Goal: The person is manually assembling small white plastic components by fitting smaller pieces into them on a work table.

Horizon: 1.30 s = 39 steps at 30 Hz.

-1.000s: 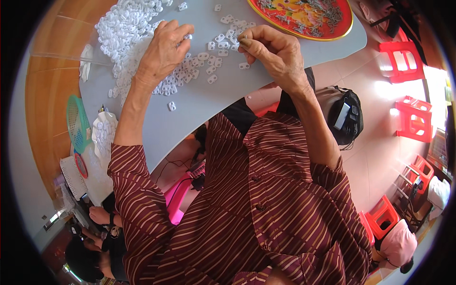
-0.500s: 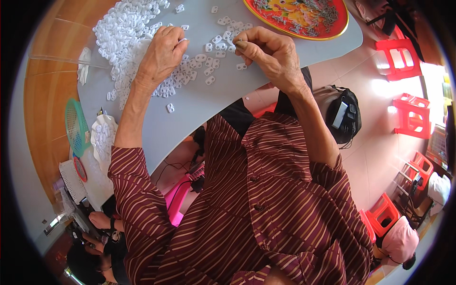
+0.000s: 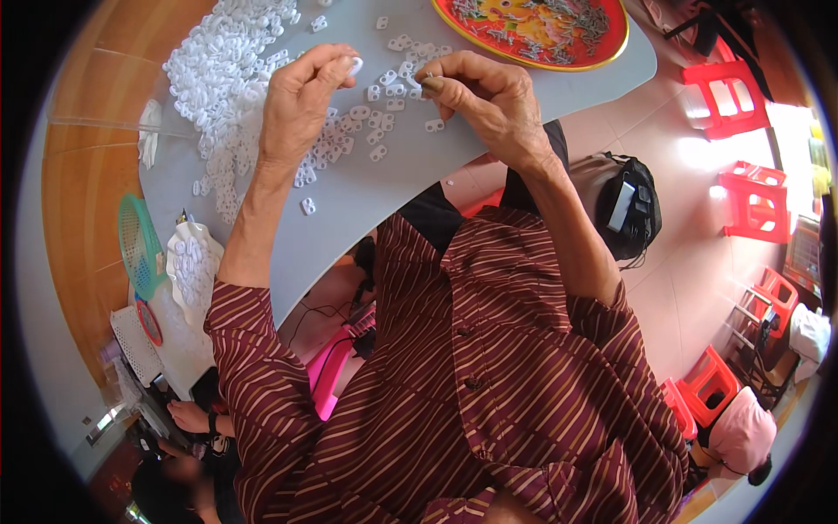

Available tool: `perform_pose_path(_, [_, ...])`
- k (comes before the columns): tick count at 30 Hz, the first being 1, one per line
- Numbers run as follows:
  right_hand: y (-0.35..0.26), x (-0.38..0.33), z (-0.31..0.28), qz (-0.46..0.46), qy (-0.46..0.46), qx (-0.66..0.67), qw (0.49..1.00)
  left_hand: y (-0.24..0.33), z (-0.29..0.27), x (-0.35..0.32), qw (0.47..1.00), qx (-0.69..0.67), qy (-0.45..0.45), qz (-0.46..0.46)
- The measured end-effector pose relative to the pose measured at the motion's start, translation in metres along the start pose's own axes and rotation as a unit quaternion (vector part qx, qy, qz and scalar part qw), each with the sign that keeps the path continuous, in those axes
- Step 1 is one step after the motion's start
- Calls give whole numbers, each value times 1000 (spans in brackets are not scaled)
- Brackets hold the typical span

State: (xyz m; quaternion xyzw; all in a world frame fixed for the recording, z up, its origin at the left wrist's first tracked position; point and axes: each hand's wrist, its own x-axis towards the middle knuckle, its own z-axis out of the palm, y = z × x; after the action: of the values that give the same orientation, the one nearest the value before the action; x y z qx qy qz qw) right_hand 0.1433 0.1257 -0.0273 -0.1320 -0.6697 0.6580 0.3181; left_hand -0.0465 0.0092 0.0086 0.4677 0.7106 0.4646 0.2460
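My left hand (image 3: 297, 100) is raised over the grey table, with a small white plastic piece (image 3: 355, 65) pinched between thumb and fingertips. To its right, my right hand (image 3: 497, 105) pinches a tiny metal pin (image 3: 429, 76), whose exact kind is too small to make out. Under and left of my left hand spreads a big heap of white plastic pieces (image 3: 214, 79). Loose two-holed white pieces (image 3: 377, 154) lie between the hands. Beyond my right hand is a round red tray (image 3: 618, 31) holding many small silver metal pins.
A white scalloped dish (image 3: 177, 279) of white pieces and a green basket (image 3: 140, 244) are at the left. Red stools (image 3: 755, 214) stand on the right-hand floor beside a black bag (image 3: 630, 214). Another person's hand (image 3: 187, 416) shows at lower left.
My left hand has lifted off the heap and turned, bringing a white piece into view at its fingertips. My right hand keeps its pinch, nearly in place.
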Motion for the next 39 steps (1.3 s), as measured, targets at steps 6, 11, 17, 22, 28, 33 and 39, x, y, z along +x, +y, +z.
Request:
perform_pose_path(6, [2, 1, 2, -2, 13, 37, 999, 8, 25, 0, 977, -206, -45, -43])
perform_pose_path(11, [1, 1, 3, -2, 21, 53, 998, 14, 39, 5, 964, -262, -48, 3])
perform_pose_path(17, [2, 0, 1, 2, 31, 69, 997, 18, 41, 6, 960, -274, -61, -1])
perform_pose_path(22, [-1, 1, 1, 7, 20, 64, 998, 19, 41, 5, 970, -236, -57, 5])
perform_pose_path(28, [-1, 0, 1, -1, 6, 71, 997, 24, 38, 5, 984, -162, -57, 39])
perform_pose_path(33, [-1, 0, 1, -7, 3, 65, 998, 27, 41, 5, 986, -152, -49, 52])
perform_pose_path(39, [-3, -1, 1, -5, 5, 53, 999, 26, 43, 4, 991, -105, -33, 71])
